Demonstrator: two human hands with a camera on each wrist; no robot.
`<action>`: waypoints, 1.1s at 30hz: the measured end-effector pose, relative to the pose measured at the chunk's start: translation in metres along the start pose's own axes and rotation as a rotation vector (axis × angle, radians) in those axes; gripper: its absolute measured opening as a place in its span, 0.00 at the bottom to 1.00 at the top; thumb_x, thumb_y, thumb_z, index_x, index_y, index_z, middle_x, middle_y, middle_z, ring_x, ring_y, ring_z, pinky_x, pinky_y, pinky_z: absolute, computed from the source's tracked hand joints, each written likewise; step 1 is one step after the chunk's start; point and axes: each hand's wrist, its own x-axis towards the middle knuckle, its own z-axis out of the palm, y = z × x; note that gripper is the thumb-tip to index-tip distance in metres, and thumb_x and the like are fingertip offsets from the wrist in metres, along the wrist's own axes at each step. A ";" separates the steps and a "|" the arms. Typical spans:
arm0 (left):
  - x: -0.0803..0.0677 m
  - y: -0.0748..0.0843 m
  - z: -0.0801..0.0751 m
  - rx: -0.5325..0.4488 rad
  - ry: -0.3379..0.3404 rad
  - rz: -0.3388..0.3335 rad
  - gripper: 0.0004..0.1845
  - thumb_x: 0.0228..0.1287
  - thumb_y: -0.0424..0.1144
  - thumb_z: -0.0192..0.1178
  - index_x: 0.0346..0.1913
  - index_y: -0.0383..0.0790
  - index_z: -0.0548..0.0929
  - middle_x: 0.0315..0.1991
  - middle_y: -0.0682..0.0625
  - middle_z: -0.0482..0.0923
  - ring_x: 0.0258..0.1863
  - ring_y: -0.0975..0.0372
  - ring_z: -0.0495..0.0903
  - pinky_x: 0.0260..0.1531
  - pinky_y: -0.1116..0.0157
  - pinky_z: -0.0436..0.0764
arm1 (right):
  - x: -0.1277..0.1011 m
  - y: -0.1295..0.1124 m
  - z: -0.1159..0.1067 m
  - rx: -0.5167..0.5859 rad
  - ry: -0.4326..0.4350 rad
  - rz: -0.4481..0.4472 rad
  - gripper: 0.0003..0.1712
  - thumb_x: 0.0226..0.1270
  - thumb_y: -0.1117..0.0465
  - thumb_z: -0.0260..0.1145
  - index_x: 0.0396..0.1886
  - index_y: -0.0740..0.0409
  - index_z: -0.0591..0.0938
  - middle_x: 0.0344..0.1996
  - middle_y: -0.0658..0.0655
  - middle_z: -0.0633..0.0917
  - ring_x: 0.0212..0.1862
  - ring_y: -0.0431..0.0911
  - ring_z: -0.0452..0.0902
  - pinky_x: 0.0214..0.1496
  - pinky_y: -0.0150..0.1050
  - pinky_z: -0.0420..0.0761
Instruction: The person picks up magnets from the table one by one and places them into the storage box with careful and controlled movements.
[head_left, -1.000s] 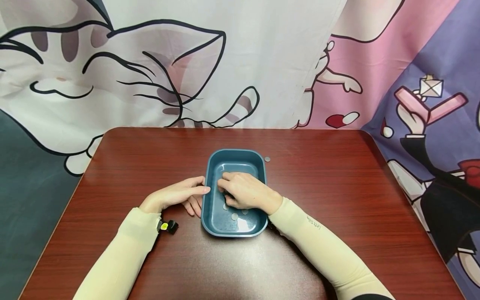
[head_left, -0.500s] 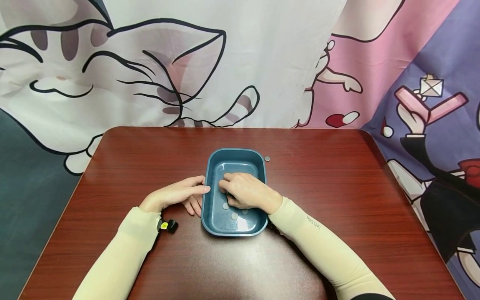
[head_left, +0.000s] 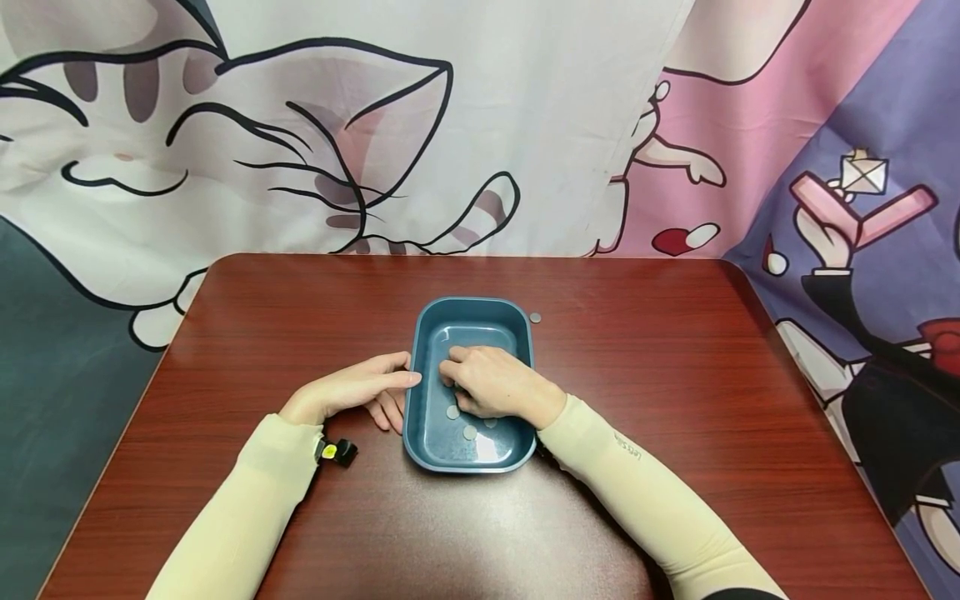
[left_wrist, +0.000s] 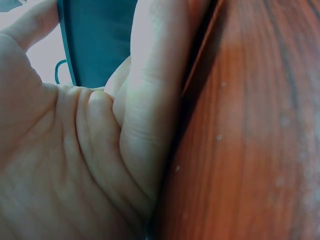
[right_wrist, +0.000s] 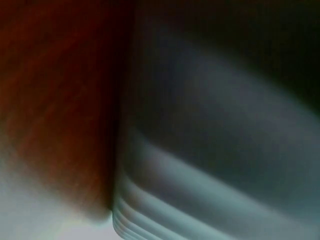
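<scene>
A: Why does the left hand [head_left: 352, 390] rest against the blue rectangular plastic tray [head_left: 517, 332]?

B: I think it steadies the tray at mid-bench [head_left: 675, 375], fingers relaxed. The right hand [head_left: 491, 383] curls over small grey coins [head_left: 453, 412] inside; its grip is hidden.

The table [head_left: 675, 375] is showing glossy red-brown wood grain; the tray [head_left: 468, 321] is looking like smooth blue plastic, the coins [head_left: 453, 412] dull metal.

Small dark lettering ran along the right sleeve [head_left: 626, 447], behind the right hand's fingers [head_left: 452, 367], too small to read. No other text, label or number showed.
</scene>
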 end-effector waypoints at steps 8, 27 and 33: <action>0.000 -0.001 0.000 0.005 0.001 0.000 0.24 0.79 0.56 0.54 0.57 0.36 0.69 0.37 0.33 0.89 0.34 0.44 0.92 0.32 0.55 0.90 | -0.001 0.000 0.000 -0.002 -0.009 0.005 0.07 0.58 0.62 0.71 0.36 0.50 0.82 0.31 0.48 0.78 0.32 0.42 0.80 0.38 0.37 0.82; 0.000 0.000 0.000 -0.006 0.012 -0.012 0.24 0.79 0.55 0.55 0.56 0.36 0.69 0.36 0.33 0.89 0.33 0.45 0.92 0.31 0.56 0.90 | -0.001 -0.001 -0.001 0.026 -0.013 0.014 0.07 0.58 0.61 0.72 0.36 0.50 0.82 0.31 0.48 0.78 0.30 0.42 0.79 0.37 0.37 0.81; 0.000 0.001 0.001 -0.008 0.017 -0.015 0.24 0.79 0.56 0.55 0.56 0.37 0.69 0.36 0.33 0.89 0.33 0.45 0.92 0.30 0.56 0.90 | -0.001 -0.001 0.000 0.032 -0.014 0.016 0.08 0.58 0.61 0.72 0.36 0.50 0.82 0.31 0.48 0.78 0.31 0.42 0.79 0.37 0.37 0.81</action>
